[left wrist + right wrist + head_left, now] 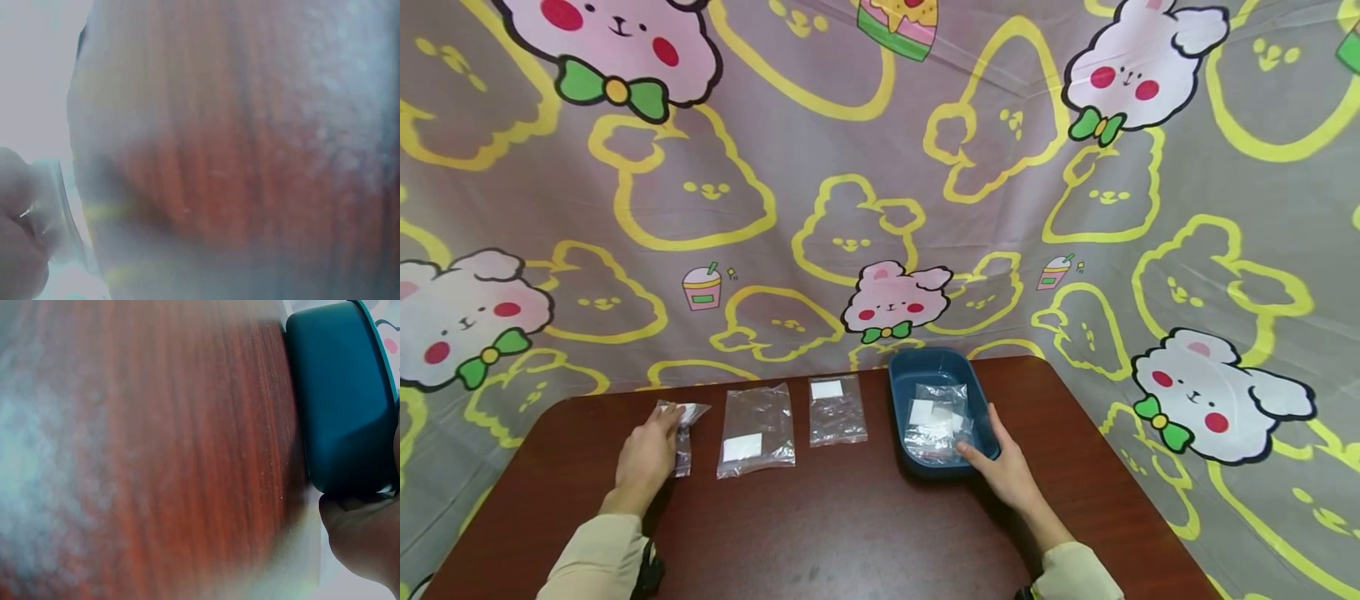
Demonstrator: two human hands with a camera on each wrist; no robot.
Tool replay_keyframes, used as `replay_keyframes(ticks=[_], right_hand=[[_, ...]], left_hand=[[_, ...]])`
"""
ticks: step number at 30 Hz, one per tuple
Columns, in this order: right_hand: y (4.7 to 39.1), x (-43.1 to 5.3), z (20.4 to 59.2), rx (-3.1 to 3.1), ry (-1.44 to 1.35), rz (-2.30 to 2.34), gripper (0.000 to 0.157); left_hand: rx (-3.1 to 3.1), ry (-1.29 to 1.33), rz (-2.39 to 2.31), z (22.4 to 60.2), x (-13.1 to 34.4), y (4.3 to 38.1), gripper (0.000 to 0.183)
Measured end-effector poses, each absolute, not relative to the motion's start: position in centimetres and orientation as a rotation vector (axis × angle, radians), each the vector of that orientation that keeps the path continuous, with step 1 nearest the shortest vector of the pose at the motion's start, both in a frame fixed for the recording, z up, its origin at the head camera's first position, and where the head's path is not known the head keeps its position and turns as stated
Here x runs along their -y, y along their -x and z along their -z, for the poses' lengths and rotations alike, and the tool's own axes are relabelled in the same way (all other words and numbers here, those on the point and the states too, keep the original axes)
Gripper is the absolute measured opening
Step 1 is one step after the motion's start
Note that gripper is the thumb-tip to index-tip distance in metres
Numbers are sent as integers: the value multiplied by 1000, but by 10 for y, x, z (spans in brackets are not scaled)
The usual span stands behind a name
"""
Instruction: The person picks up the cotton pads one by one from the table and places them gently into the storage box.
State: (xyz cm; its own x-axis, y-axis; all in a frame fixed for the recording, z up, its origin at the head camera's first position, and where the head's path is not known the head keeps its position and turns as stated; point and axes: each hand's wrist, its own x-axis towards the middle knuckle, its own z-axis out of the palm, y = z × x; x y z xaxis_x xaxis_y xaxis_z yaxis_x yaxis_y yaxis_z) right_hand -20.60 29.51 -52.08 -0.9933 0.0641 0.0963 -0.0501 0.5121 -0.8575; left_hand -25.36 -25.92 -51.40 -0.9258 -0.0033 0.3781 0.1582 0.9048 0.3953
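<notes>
Head camera, leftmost: the left hand [649,457] has its thumb and fingers closed on the top of a crumpled clear bag [687,422], leaving no gap that I can see. Just to the right of that grip lies a wide clear bag [772,421] on the table [820,525], a white slip at its lower corner; beyond it, a narrower clear bag [847,417] has its slip near the top. Next comes the blue tub [928,365], with more bags [936,423] just inside the other grip, where the right hand [1011,471] wraps the rim, thumb over the edge, fingers along the outside.

I'd worry about the slick plastic slipping out of that small pinch, or the bag's loose end snagging on its neighbour. A hard pull by the right hand could tip the tub.

The bag under the left fingers is partly covered, and I can't count those heaped in the tub, nor tell whether the slips are inside. Left wrist camera is hazy, with only fingertips [19,259] at its edge; the right wrist one cuts off most of the hand and hides the tub's inside.
</notes>
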Motion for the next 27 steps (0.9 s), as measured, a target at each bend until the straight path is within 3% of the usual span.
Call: replay_keyframes(ticks=[27], right_hand=[[206,-295,519,2633,21,-1517,102]], left_hand=[[2532,225,637,483,234,251,32]])
